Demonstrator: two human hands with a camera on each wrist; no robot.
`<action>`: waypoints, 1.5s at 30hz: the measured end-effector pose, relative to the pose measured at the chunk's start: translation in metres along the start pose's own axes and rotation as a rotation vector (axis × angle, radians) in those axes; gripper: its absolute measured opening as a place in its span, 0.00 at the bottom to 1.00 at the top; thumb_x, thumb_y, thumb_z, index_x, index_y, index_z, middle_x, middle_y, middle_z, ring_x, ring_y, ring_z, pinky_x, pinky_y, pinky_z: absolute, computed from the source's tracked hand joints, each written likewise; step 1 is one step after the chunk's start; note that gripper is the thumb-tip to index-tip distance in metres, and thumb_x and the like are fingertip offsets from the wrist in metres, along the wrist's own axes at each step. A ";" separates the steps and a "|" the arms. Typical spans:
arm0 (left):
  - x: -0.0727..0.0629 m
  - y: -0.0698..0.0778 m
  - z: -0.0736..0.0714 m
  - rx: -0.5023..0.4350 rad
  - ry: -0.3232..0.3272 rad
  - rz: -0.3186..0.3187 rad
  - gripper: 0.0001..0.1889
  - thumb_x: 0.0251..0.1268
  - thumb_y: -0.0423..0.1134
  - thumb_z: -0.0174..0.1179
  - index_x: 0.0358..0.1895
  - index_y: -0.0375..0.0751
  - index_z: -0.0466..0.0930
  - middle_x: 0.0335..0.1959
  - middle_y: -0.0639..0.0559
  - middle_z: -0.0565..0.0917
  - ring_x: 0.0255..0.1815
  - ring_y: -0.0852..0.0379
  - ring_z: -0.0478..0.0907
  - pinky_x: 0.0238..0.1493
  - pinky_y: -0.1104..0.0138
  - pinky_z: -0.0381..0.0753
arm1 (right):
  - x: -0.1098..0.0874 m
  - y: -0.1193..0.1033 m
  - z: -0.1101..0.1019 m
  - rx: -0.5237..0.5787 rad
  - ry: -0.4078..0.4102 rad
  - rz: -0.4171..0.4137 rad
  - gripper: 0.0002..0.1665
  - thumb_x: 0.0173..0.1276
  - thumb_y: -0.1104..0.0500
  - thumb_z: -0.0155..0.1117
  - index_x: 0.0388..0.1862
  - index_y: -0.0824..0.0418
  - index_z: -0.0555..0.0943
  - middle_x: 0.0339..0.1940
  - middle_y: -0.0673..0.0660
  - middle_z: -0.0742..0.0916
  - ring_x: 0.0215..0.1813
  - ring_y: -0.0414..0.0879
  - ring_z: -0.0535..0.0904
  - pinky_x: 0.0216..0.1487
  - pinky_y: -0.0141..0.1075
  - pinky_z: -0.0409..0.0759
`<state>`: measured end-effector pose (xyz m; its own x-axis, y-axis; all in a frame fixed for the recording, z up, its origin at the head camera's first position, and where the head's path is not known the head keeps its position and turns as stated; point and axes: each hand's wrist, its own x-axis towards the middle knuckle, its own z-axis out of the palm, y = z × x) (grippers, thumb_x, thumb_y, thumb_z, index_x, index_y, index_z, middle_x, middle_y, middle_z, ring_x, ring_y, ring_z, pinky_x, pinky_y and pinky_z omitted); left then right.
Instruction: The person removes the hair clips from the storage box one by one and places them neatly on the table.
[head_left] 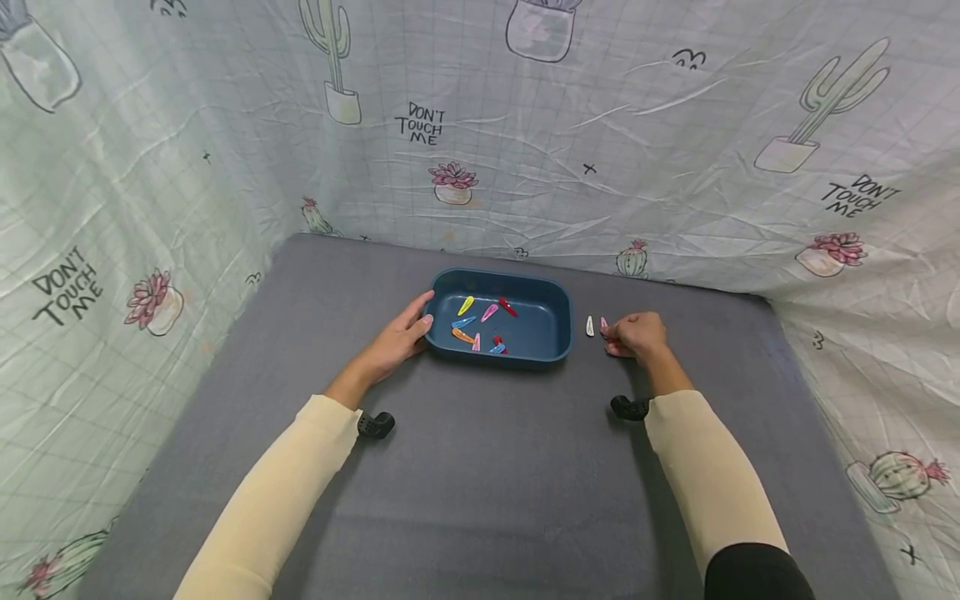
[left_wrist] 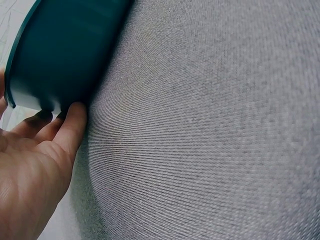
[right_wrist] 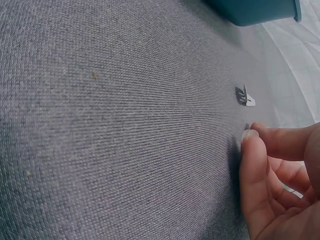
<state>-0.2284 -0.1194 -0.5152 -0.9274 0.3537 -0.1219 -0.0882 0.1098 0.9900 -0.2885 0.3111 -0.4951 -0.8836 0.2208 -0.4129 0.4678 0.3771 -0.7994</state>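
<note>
A dark blue rectangular tray (head_left: 498,360) stands on the grey table and holds several snap hair clips, among them a yellow clip (head_left: 466,306), a red clip (head_left: 508,307) and an orange clip (head_left: 462,335). My left hand (head_left: 393,342) grips the tray's left end; in the left wrist view its fingers (left_wrist: 70,130) press against the outer wall. To the right of the tray, my right hand (head_left: 636,335) pinches a pink hair clip (head_left: 603,323) at the table surface. Just left of it lies a white hair clip (head_left: 589,326), seen edge-on in the right wrist view.
The grey cloth-covered table (head_left: 487,467) extends all round the tray. Behind it and at both sides hangs a pale curtain (head_left: 517,133) printed with cacti. A black wrist device (head_left: 630,408) sits at the right wrist, another device (head_left: 377,425) at the left.
</note>
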 end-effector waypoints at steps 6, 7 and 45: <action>0.000 0.001 0.000 0.002 -0.002 0.001 0.32 0.89 0.44 0.39 0.87 0.53 0.39 0.88 0.43 0.36 0.89 0.39 0.40 0.81 0.37 0.53 | 0.002 0.002 -0.001 -0.018 -0.002 0.021 0.05 0.68 0.66 0.72 0.40 0.67 0.85 0.17 0.49 0.85 0.18 0.36 0.83 0.26 0.31 0.87; 0.000 0.001 0.001 0.002 -0.003 0.003 0.32 0.89 0.43 0.38 0.87 0.52 0.39 0.88 0.43 0.36 0.89 0.39 0.40 0.81 0.36 0.53 | 0.002 0.002 -0.001 -0.017 -0.003 0.024 0.05 0.68 0.66 0.72 0.40 0.66 0.85 0.17 0.49 0.85 0.18 0.36 0.83 0.26 0.31 0.87; 0.001 0.001 0.002 -0.024 -0.001 0.017 0.31 0.89 0.41 0.37 0.87 0.51 0.39 0.88 0.42 0.37 0.88 0.39 0.43 0.81 0.37 0.55 | -0.013 -0.004 -0.012 0.107 -0.047 -0.185 0.17 0.73 0.69 0.65 0.56 0.80 0.81 0.27 0.47 0.88 0.24 0.33 0.85 0.33 0.29 0.88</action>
<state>-0.2288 -0.1175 -0.5148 -0.9286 0.3559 -0.1052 -0.0812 0.0819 0.9933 -0.2790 0.3175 -0.4815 -0.9554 0.1134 -0.2726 0.2946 0.3096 -0.9041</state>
